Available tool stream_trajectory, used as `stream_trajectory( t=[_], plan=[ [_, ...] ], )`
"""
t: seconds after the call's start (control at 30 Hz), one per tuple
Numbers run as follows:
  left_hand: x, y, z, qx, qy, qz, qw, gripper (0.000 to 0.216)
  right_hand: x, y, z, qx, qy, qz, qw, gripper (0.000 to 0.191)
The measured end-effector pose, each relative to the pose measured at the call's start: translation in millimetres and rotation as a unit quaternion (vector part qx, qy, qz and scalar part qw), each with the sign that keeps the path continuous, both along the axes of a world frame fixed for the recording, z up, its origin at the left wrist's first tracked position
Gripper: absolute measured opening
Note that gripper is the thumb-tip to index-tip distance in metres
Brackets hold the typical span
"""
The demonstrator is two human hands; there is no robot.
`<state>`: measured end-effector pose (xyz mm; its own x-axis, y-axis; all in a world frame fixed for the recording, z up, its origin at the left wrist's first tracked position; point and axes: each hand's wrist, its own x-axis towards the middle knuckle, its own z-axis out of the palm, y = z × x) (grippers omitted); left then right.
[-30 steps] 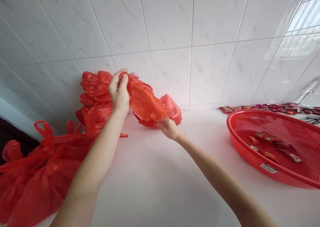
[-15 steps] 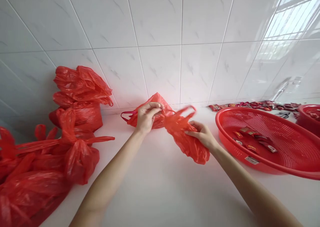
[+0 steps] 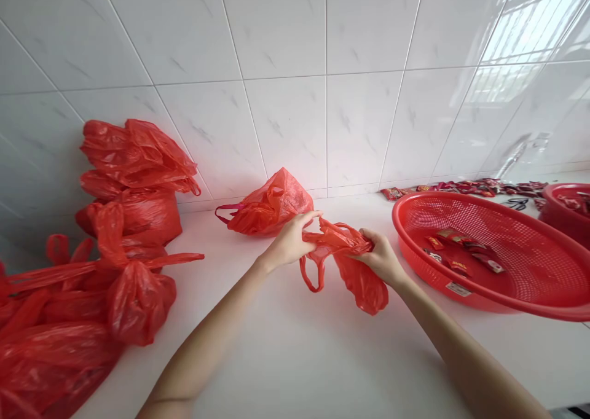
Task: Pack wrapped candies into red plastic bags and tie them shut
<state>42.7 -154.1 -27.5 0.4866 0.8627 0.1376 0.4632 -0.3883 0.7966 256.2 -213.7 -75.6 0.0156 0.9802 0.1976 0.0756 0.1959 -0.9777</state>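
Both of my hands grip one crumpled red plastic bag (image 3: 354, 271) above the white counter (image 3: 295, 351). My left hand (image 3: 290, 242) pinches its left end, where a handle loop hangs down. My right hand (image 3: 381, 258) is closed on the right end, and the bag's body droops below it. Behind my hands another red bag (image 3: 270, 204) lies against the tiled wall.
A heap of knotted red bags (image 3: 101, 259) fills the left side of the counter. A red mesh basket (image 3: 498, 290) with several small red packets stands on the right. More packets (image 3: 461, 188) line the wall, and a second red basket (image 3: 569, 207) shows at the far right edge.
My left hand came down from the pile at the left and toward me. Both hands have drawn a bag away from the wall and bunched it between them.
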Motion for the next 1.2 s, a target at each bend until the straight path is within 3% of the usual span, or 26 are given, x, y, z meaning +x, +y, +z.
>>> stream_trajectory(
  t=[0.13,0.3,0.4,0.5,0.57,0.63,0.73,0.9,1.0,1.1,1.2],
  plan=[
    [-23,17,12.4,-0.033,-0.027,0.024,0.999,0.061,16,0,6.3,-0.05,0.115,0.07,0.99,0.031],
    [-62,38,28.1,-0.032,-0.054,0.145,0.987,0.039,26,6,9.7,0.064,0.193,-0.022,0.979,0.056],
    [-71,39,29.5,-0.041,-0.056,0.179,0.981,0.032,23,0,14.7,0.151,0.123,-0.098,0.976,0.042],
    [-57,30,27.9,-0.001,-0.011,0.152,0.988,0.033,7,-18,25.8,0.313,-0.011,-0.157,0.937,0.017],
    [-39,20,25.6,0.031,0.02,0.134,0.99,0.038,-8,-32,33.8,0.426,-0.115,-0.107,0.891,0.011],
    [-21,10,22.1,0.038,0.039,0.123,0.991,0.046,-22,-40,37.3,0.476,-0.23,-0.039,0.848,0.018],
    [-3,-1,16.5,0.041,0.035,0.084,0.995,0.047,-34,-37,29.4,0.418,-0.407,0.002,0.812,0.026],
    [-8,-5,21.0,0.05,0.05,0.028,0.997,0.037,-26,-18,6.8,0.138,-0.624,0.004,0.769,0.032],
    [-28,0,32.1,0.058,0.119,0.018,0.991,0.038,-15,-13,8.6,0.021,-0.63,-0.048,0.775,0.025],
    [-50,8,40.8,0.056,0.211,0.023,0.976,0.05,-8,-12,16.6,-0.051,-0.596,-0.129,0.791,0.061],
    [-59,8,43.6,0.029,0.279,0.013,0.96,0.07,-8,-13,17.9,-0.05,-0.577,-0.161,0.799,0.08]
  ],
)
